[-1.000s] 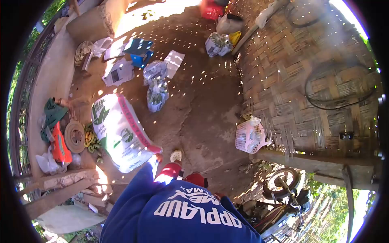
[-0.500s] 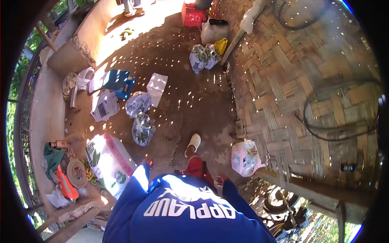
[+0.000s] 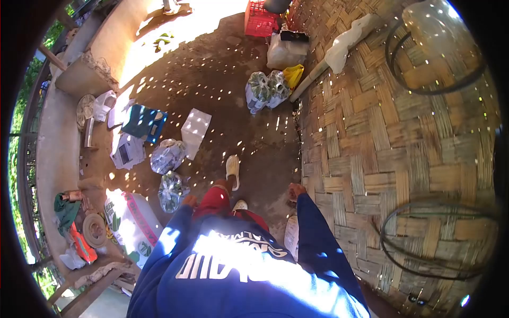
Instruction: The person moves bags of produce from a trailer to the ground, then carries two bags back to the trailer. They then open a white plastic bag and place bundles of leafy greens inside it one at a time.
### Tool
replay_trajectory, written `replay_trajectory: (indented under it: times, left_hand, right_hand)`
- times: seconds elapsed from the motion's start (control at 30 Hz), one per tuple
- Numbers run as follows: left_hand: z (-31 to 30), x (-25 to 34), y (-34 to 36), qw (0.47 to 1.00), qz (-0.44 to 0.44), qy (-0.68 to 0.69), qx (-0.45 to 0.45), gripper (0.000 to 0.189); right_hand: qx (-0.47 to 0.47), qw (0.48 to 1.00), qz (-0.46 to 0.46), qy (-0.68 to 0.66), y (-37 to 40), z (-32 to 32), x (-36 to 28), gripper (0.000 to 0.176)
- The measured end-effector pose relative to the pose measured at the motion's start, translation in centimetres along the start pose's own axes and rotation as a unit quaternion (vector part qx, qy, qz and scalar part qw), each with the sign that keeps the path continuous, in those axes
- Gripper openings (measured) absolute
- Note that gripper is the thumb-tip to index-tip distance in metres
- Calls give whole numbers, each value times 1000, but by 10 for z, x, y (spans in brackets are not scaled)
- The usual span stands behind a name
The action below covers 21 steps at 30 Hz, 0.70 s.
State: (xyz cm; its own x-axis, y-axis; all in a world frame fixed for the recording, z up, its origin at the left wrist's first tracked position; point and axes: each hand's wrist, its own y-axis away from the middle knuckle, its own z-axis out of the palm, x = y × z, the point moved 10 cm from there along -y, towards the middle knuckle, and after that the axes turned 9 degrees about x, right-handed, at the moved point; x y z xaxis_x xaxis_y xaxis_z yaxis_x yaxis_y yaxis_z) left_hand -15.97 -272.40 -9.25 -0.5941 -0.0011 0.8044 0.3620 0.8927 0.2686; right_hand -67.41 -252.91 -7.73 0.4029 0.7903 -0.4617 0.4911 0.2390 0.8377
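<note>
My left hand hangs low beside my red shorts. It is small in view and its fingers are not distinct. Just left of it stands a clear plastic bag with green contents, apart from the hand as far as I can see. My right hand is held out in front of the woven bamboo wall, fingers curled in, with nothing visible in them. Below that hand, a white basket is mostly covered by my sleeve.
Ahead on the floor are bundled bags, a white bag and a red crate. To the left lie a paper sheet, a wrapped bundle, a blue object and a large printed sack.
I have stepped forward, and the floor items have shifted down in view. My right hand has swung forward and up toward the wall. The basket is now largely behind my arm.
</note>
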Motion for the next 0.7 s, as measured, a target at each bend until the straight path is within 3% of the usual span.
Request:
replay_trajectory:
  times: [0.03,0.1,0.2,0.27,0.3,0.37,0.43,0.5,0.57,0.63,0.7]
  left_hand:
    - [14,-7,-11,952,-282,119,-19,34]
    - [35,-2,-58,933,-336,125,-35,25]
    - [58,-14,-143,937,-327,122,-34,26]
    - [89,-7,-204,990,-59,97,-82,23]
    - [93,14,-217,988,-64,105,-89,23]
    - [64,90,-274,995,-54,83,-20,19]
    - [124,28,-348,988,-81,3,-128,19]
    - [80,108,-373,936,-270,212,-77,21]
    - [64,169,-421,943,-255,200,-77,22]
    - [59,198,-460,948,-243,192,-76,22]
    - [63,196,-489,933,-318,151,-71,24]
  right_hand:
    - [5,1000,0,1,-4,-1,-20,14]
    - [-14,999,-13,-33,-19,2,-50,15]
    - [-25,999,12,-28,-50,6,-51,17]
    - [-6,993,119,23,-30,4,-47,21]
    - [3,992,125,28,-21,2,-56,21]
    - [14,969,181,166,-15,-7,-73,22]
    - [25,970,171,173,-26,-14,-100,22]
    - [56,974,207,66,-46,-22,-132,23]
    - [49,972,217,74,-87,-23,-157,27]
    - [13,990,92,107,-133,-17,-208,27]
    - [-60,994,26,85,-160,6,-266,26]
